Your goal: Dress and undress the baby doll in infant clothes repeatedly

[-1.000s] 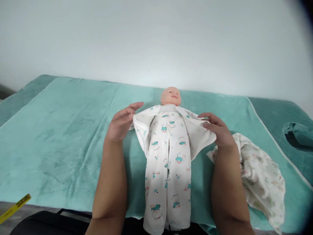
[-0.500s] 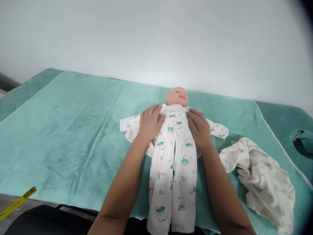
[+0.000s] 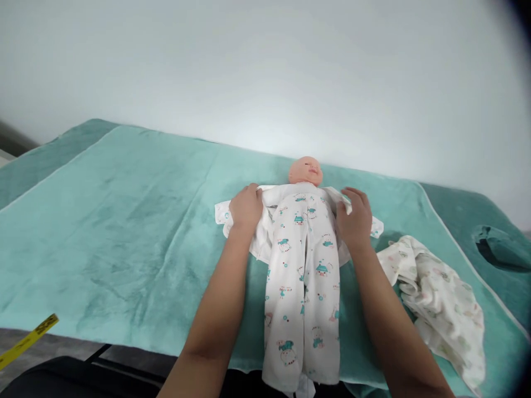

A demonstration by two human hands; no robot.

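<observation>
Shirt (image 3: pixel 261 242) is pinched in the right hand (image 3: pixel 357 216); the left hand (image 3: pixel 247 208) hides its fingertips, grip unclear.

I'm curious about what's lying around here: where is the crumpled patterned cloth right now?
In the head view, the crumpled patterned cloth lies at the lower right on the green cover, just right of the person's right forearm.

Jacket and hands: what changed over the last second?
The left hand and right hand let go of the jacket's outspread flaps, came inward onto the doll's sides, then moved slightly apart. Now the right pinches the jacket near the shoulder; the left seems to as well. The pants and crumpled cloth lie as before.
</observation>
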